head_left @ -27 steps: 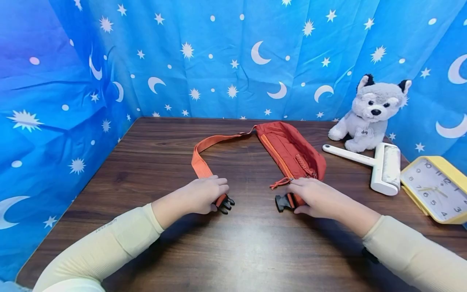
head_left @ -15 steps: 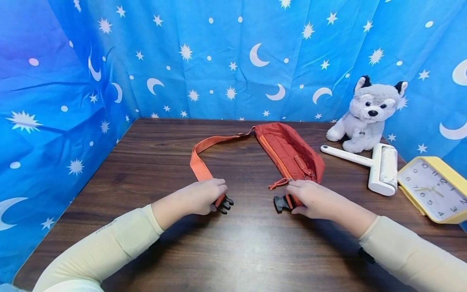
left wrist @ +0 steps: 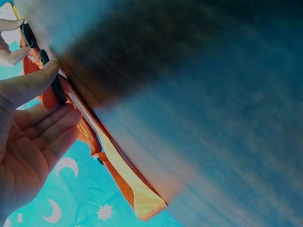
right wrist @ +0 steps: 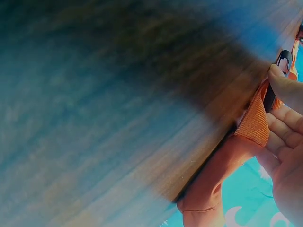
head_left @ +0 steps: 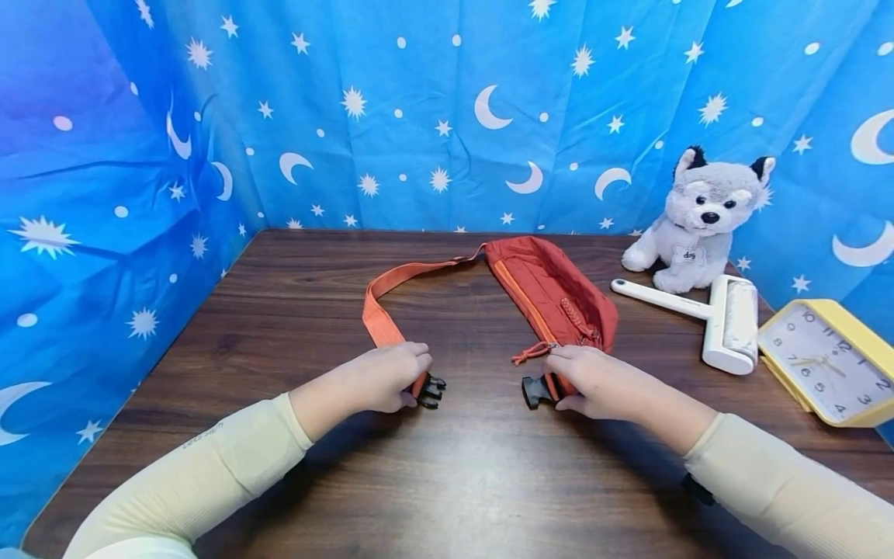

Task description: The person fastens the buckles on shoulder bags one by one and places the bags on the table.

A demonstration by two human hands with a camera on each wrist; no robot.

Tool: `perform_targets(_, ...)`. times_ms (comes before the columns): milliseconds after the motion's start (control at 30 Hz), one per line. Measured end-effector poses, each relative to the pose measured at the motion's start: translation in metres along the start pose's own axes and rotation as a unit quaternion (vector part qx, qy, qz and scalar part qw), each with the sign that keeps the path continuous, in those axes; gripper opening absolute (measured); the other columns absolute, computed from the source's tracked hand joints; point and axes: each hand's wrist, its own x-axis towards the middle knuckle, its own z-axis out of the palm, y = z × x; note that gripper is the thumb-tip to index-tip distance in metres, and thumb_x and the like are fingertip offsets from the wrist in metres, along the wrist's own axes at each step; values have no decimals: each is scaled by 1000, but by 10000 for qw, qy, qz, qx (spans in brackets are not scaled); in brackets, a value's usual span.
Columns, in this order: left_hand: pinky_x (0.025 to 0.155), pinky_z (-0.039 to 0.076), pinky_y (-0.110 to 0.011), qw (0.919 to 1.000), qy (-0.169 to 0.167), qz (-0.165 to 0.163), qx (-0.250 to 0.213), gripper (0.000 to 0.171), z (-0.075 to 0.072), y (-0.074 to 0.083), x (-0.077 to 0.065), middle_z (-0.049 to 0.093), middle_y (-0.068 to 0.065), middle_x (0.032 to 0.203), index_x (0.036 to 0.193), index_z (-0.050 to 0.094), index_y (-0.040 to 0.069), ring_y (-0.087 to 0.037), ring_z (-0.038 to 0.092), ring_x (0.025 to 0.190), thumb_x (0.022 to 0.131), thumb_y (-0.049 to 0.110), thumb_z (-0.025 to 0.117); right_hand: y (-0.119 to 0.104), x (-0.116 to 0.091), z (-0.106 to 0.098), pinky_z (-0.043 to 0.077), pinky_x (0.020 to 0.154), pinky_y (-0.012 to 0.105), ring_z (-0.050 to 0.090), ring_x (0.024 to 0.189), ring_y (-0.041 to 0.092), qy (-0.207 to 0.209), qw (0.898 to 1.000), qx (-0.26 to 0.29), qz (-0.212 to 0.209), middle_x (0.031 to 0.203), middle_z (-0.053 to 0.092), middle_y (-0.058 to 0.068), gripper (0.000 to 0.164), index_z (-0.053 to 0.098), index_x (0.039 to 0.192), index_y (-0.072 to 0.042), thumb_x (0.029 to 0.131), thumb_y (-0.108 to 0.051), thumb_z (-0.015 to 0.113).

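Note:
A red waist bag (head_left: 552,291) lies on the wooden table, its orange strap (head_left: 384,310) looping out to the left. My left hand (head_left: 387,378) pinches the strap end at the black pronged buckle half (head_left: 431,391), thumb on one side and fingers on the other in the left wrist view. Opposite it, my right hand (head_left: 594,382) pinches the black socket buckle half (head_left: 536,392) at the bag's near end. The two buckle halves face each other with a gap between them. An orange zipper cord (head_left: 532,352) lies beside the right hand.
At the right stand a grey-and-white plush dog (head_left: 705,221), a white lint roller (head_left: 729,322) and a yellow alarm clock (head_left: 827,361). A blue curtain (head_left: 391,116) with stars and moons hangs behind the wooden table (head_left: 300,287).
The view has shifted slightly, so everything sits a little further left. Both hands keep their hold on the buckle halves, and the gap between them looks about the same.

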Motion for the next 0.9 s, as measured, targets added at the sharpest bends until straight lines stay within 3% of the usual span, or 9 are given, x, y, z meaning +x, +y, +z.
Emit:
perform_targets(167, 64, 43, -30, 9999, 119, 5, 50, 29, 0, 0, 0, 47, 0, 84, 79, 50, 13, -15, 49, 77, 74, 16, 78, 1, 0, 0, 48, 76, 37, 56, 87, 13, -47, 9999, -20, 107, 95, 57, 1, 39, 58, 101, -7, 72, -21, 81)
perform_targets(433, 75, 48, -33, 9998, 143, -88, 143, 26, -2, 2, -1, 57, -11, 100, 79, 51, 12, -23, 56, 97, 74, 16, 76, 1, 0, 0, 48, 78, 39, 57, 89, 15, -50, 9998, -57, 197, 96, 57, 1, 40, 58, 102, -7, 73, -23, 81)
perform_targets(667, 69, 48, -32, 9996, 190, -127, 172, 26, -4, 4, 0, 55, -8, 95, 84, 53, 10, -18, 55, 84, 74, 15, 76, 0, -1, 0, 48, 80, 39, 58, 94, 18, 82, 9997, -26, 211, 100, 59, 4, 42, 58, 104, -5, 73, -21, 81)
perform_targets(900, 68, 48, -31, 9995, 254, -160, 115, 25, -3, 3, 1, 55, -9, 98, 86, 53, 9, -18, 55, 86, 75, 13, 75, 0, -2, -2, 48, 80, 40, 58, 96, 20, 143, 9996, 25, 256, 102, 59, 5, 44, 58, 107, -3, 74, -21, 80)
